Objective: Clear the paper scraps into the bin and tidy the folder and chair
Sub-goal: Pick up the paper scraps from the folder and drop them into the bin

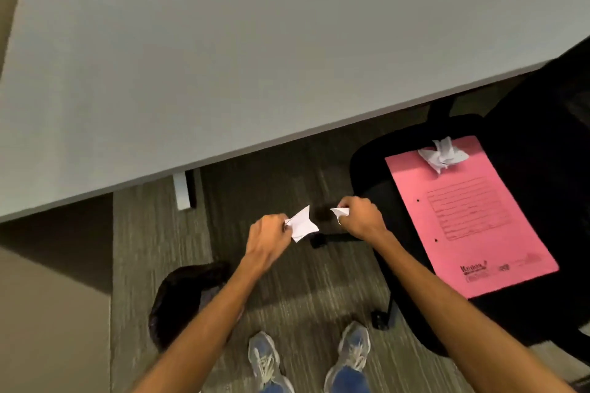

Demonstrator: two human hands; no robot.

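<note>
My left hand [268, 236] pinches a white paper scrap [301, 224] over the carpet. A little to its right, my right hand [360, 217] grips a smaller white scrap [340, 211]; the two pieces are apart. A pink folder [469, 220] lies flat on the seat of the black office chair [526, 124] at the right. Crumpled white paper [442, 155] rests on the folder's far end. Lined with a black bag, the bin [178, 300] stands on the floor below my left forearm, which covers part of it.
A grey desk [255, 57] fills the upper view, its front edge running diagonally above my hands. A white desk leg [182, 190] stands beneath it. The chair's black base and castor [380, 319] sit near my right shoe [352, 351]. A beige panel [54, 313] borders the left.
</note>
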